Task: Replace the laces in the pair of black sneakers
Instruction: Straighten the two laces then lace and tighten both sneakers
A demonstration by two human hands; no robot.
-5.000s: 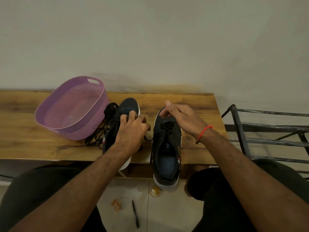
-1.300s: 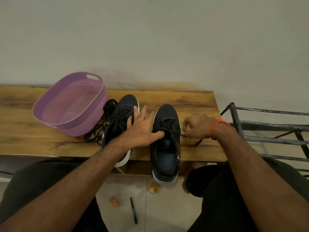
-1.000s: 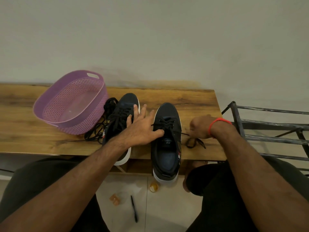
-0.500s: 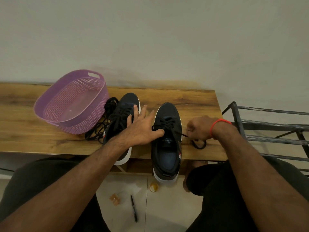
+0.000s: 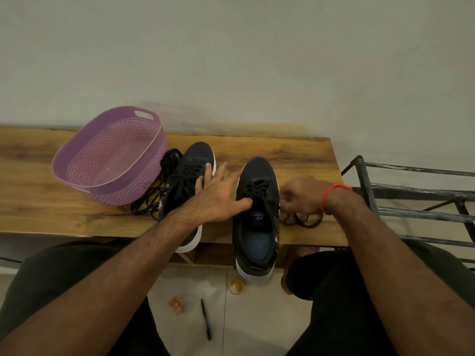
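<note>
Black mesh sneakers, left one (image 5: 189, 176) and right one (image 5: 258, 214), sat mid-frame on the wooden bench (image 5: 303, 155). Left hand (image 5: 218, 199) lay spread between them, thumb on the right sneaker's tongue; right hand (image 5: 302, 196) curled, pinching its black lace (image 5: 303, 220).

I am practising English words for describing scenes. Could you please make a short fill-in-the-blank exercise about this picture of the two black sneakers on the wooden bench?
1. The purple plastic basket stands on the wooden bench, to the ____ of both black sneakers.
2. The left hand lies open, its thumb on the ____ black sneaker.
3. The right hand wears a ____ wristband and grips a black lace.
4. A dark pen lies on the ____, below the bench.

Missing words: left; right; red; floor
</note>
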